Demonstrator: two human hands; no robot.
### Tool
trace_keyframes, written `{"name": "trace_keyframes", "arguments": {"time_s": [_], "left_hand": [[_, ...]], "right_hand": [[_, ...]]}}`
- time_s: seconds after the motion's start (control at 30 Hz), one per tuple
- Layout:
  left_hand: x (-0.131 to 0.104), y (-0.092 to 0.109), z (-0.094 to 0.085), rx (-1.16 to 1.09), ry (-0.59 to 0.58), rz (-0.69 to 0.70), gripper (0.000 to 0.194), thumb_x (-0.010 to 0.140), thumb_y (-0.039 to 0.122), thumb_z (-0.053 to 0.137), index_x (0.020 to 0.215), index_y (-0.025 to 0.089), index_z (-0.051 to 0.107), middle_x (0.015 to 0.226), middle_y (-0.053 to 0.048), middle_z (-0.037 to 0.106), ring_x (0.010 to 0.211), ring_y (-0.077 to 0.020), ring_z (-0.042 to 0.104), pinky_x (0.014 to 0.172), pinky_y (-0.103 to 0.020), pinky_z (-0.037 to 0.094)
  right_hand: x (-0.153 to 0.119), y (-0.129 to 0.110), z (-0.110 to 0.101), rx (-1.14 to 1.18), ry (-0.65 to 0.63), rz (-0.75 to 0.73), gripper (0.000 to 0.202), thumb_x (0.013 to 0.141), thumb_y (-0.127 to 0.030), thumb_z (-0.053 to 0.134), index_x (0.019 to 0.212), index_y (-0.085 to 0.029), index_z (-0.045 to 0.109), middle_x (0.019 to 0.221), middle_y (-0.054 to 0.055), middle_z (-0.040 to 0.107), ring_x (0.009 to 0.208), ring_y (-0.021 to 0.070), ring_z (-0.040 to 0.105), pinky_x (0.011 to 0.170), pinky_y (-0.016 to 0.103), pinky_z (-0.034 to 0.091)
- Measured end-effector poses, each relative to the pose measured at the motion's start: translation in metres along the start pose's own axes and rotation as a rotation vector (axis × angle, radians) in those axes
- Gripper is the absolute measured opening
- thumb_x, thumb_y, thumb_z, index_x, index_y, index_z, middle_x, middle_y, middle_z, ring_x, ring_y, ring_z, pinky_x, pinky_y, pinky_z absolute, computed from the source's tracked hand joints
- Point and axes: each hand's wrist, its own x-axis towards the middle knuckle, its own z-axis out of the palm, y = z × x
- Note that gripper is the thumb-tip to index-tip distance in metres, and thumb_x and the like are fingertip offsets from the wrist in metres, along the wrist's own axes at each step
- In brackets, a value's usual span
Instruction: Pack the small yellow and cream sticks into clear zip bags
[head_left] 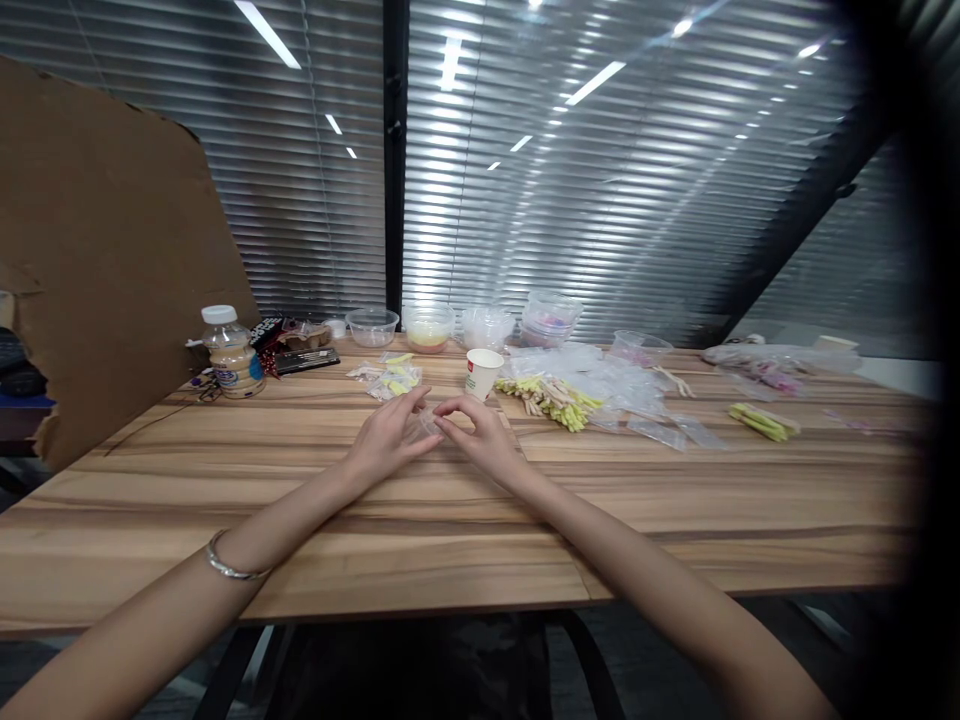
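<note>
Between my two hands, low over the wooden table [360, 560], is a small clear plastic bag [429, 421]. My left hand [386, 437] has its thumb and fingers around the bag's left side. The fingertips of my right hand [480, 435] pinch its right edge. Just behind the hands stands a white paper cup [482, 373]. To its right lies a pile of yellow-green and beige sticks [551, 398], beside a heap of clear plastic bags [626, 385]. Small bags with yellow pieces [394, 377] lie behind my left hand.
Clear round tubs [428, 326] line the back of the table. A bottle with a white lid [231, 352] and a black tray [306, 360] are at the left, near a cardboard panel [112, 230]. A yellow-green bundle [763, 421] lies at the right.
</note>
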Motion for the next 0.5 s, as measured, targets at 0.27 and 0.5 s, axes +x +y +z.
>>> {"name": "trace_keyframes", "arguments": {"time_s": [0.27,0.5], "left_hand": [[0.0,-0.0013,-0.0011,0.045,-0.033,0.087,0.067,0.08,0.044,0.06,0.137,0.022,0.034,0.113,-0.009,0.06,0.105,-0.0225,0.058,0.092,-0.038,0.045],[-0.0006,0.0006,-0.005,0.106,-0.081,0.167,0.067,0.081,0.044,0.059,0.138,0.021,0.033,0.124,-0.011,0.056,0.111,-0.024,0.055,0.093,-0.038,0.045]], "right_hand": [[0.0025,0.0022,-0.0028,-0.062,-0.085,-0.079,0.017,0.088,-0.029,0.053,0.101,-0.022,0.062,0.104,0.005,0.065,0.101,0.0188,0.057,0.091,0.036,0.043],[0.0033,0.0051,-0.0067,-0.274,-0.159,-0.241,0.017,0.089,-0.032,0.052,0.091,-0.021,0.064,0.091,0.006,0.064,0.092,0.0198,0.056,0.084,0.036,0.042]]}}
